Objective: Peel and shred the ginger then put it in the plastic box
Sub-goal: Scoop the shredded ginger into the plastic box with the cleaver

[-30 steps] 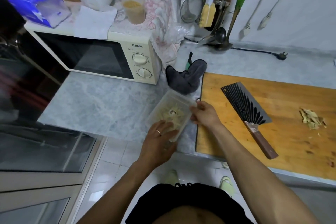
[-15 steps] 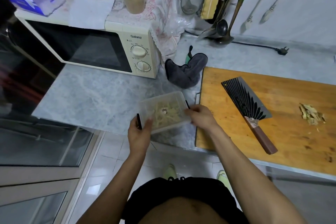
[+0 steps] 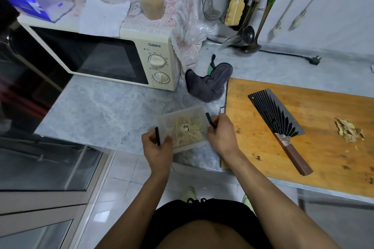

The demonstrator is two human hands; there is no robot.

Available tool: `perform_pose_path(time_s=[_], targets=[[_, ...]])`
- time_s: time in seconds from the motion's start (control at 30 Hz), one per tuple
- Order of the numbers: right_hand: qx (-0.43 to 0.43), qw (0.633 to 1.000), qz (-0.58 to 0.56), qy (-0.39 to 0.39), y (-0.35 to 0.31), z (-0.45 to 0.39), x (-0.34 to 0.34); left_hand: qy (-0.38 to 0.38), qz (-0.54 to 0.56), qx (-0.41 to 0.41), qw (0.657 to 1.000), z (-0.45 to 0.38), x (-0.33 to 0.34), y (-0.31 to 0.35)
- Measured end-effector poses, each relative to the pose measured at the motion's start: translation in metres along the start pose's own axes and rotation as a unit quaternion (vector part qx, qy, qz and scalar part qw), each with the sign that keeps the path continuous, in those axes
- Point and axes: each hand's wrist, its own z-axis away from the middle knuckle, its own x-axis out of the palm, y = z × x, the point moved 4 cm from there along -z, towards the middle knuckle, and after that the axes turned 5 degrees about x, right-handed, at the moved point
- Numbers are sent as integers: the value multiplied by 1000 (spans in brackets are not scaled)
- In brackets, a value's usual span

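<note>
From the head view, the clear rectangular plastic box (image 3: 183, 127), lidded and holding pale shredded ginger (image 3: 188, 130), sits at the near edge of the grey marbled tabletop (image 3: 105, 111), caught between two grips. The left hand (image 3: 156, 147) curls round the box's left end with its fingers on a black side clasp (image 3: 157, 136); the right hand (image 3: 220, 134) clenches the opposite end, pinching the other black clasp (image 3: 209, 120). Seemingly the shredding is finished and the step in hand is locking the lid. To do it well, each clasp should be folded down toward the box wall with the thumb braced against that wall, both ends pressed evenly so the lid seats flat and no ginger strand is trapped under the rim; the box is best kept bearing on the tabletop, since it hangs close to the edge and could tip toward the floor. Just right of the right grip lies the wooden cutting board (image 3: 303, 147), with a dark ribbed cleaver with a brown wooden handle (image 3: 277, 125) farther right and a small heap of ginger peelings (image 3: 349, 130) well beyond it. Behind the grips, a dark grey cloth (image 3: 208, 85) and a cream microwave (image 3: 113, 56) stand clear of the work.
</note>
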Motion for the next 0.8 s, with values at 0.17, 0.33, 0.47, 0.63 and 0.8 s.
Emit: perform_pose_path(time_s=[0.17, 0.33, 0.47, 0.63, 0.8], targets=[[-17, 1000, 18, -13, -1, 1, -1, 5, 37, -1, 999, -1, -2, -2], [82, 991, -56, -95, 12, -1, 2, -59, 15, -99, 993, -9, -14, -1], [130, 969, -194, -86, 8, -2, -24, -105, 97, -134, 981, -7, -19, 21], [108, 958, -265, -26, 13, -1, -79, -213, 100, -127, 964, 4, 27, 49], [142, 950, -274, 50, 49, -8, -135, -280, 91, -125, 947, 21, 113, 64]])
